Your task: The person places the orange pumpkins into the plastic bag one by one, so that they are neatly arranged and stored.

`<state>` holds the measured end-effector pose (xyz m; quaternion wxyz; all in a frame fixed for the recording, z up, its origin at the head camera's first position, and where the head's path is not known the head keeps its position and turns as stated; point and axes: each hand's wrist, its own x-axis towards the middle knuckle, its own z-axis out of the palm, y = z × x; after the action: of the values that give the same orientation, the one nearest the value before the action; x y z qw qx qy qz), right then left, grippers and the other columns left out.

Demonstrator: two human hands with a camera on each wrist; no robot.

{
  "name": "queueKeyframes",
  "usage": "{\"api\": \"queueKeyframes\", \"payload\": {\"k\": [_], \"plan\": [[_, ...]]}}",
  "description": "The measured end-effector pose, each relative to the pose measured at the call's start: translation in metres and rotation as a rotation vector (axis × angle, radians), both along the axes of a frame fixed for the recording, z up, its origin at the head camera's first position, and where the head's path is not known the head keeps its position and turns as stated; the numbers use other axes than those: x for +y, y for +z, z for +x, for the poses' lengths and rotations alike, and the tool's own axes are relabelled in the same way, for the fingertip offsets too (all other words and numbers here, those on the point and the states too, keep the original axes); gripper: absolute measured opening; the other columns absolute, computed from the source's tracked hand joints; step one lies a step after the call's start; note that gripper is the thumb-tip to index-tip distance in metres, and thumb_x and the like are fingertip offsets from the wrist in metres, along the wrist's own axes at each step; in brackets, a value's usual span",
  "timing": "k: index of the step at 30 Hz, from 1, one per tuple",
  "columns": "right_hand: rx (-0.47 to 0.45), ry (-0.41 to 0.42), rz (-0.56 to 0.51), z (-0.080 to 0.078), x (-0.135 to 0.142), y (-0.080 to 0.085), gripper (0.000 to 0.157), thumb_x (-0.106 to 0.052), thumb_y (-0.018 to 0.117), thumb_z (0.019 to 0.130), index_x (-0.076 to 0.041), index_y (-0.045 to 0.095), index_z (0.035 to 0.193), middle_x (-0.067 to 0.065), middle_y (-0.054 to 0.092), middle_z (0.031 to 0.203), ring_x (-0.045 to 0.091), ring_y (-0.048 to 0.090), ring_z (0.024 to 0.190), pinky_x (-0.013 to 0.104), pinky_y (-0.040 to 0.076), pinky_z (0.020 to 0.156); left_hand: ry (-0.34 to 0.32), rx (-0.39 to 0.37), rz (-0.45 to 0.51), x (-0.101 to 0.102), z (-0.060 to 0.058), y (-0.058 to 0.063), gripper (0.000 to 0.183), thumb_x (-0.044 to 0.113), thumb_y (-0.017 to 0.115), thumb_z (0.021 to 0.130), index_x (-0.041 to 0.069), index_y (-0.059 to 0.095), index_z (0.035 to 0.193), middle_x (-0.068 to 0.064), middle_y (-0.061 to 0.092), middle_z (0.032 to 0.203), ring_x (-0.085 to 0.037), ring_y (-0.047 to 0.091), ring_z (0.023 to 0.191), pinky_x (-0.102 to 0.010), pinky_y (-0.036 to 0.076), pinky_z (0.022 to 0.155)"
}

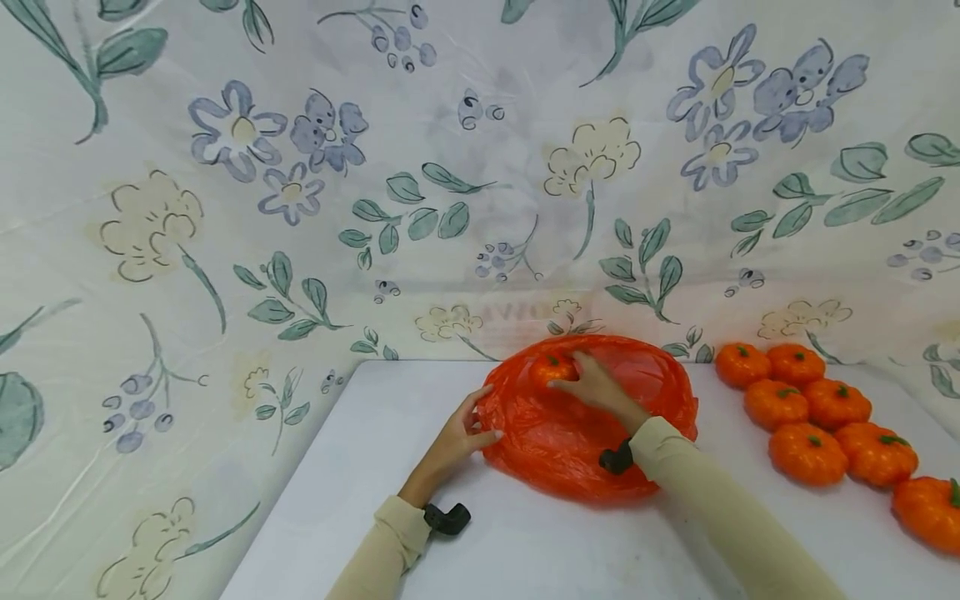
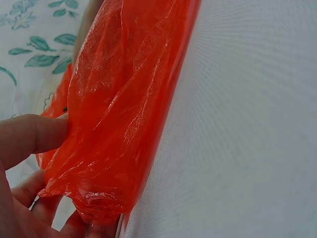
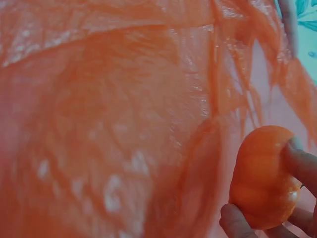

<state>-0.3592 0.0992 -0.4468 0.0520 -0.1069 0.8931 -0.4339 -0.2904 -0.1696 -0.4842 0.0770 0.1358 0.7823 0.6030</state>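
A red, thin plastic bag lies spread open on the white table. In my right hand I hold a small orange pumpkin with a green stem, inside the bag's mouth toward the left. The right wrist view shows thumb and fingertips gripping the pumpkin from its sides, with bag film around it. My left hand is at the bag's left edge. In the left wrist view its thumb lies on one side of the crinkled bag and the other fingers curl beneath its lower edge.
Several more orange pumpkins stand in two rough rows on the right of the table. A floral cloth hangs behind the table's back edge and along its left side.
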Motion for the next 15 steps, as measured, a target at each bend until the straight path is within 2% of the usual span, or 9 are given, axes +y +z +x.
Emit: {"api": "queueKeyframes", "payload": {"k": [8,15], "plan": [[0.002,-0.053,-0.017,-0.007,-0.011,-0.012,0.068,-0.033,0.072,0.092,-0.002,0.043,0.145,0.017,0.058,0.134,0.032,0.060,0.109,0.047,0.054,0.097,-0.016,0.004,0.006,0.000,0.000,0.000,0.076,0.018,0.070,0.089,0.023,0.032,0.156,-0.011,0.042,0.153,-0.028,0.052,0.119,-0.040,0.051,0.099],[0.069,-0.059,-0.054,-0.007,-0.014,-0.020,0.067,-0.027,0.073,0.092,0.000,0.042,0.144,0.020,0.054,0.138,0.037,0.057,0.119,0.053,0.048,0.104,-0.026,0.017,0.000,-0.001,0.000,0.000,0.075,0.019,0.070,0.090,0.021,0.033,0.155,-0.014,0.043,0.151,-0.026,0.053,0.117,-0.039,0.053,0.097]]}}
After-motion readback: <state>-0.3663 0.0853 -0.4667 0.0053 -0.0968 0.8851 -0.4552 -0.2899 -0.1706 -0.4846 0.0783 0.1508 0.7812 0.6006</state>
